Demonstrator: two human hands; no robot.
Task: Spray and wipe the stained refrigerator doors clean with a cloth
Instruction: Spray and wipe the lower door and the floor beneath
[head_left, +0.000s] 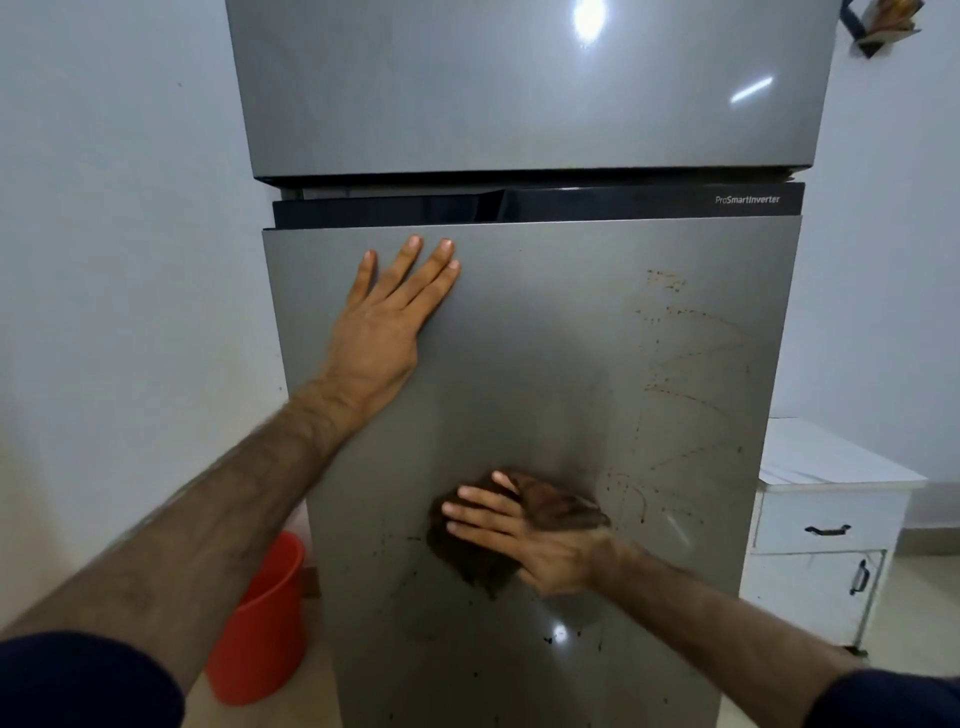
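Cloth pressed to the lower door, remaining stains lying to the right of the wiping hand.

The brown cloth (478, 551) is held flat against the lower refrigerator door (519, 364) under the right hand (524, 540), whose fingers are spread and extended leftward over it. The brown streaks (691, 374) are found up and to the right of that hand, with specks (571, 636) just below it. The left hand (387, 322) is laid open and flat, fingers spread, on the door well above and to the left. The right hand is judged nearer the streaks.
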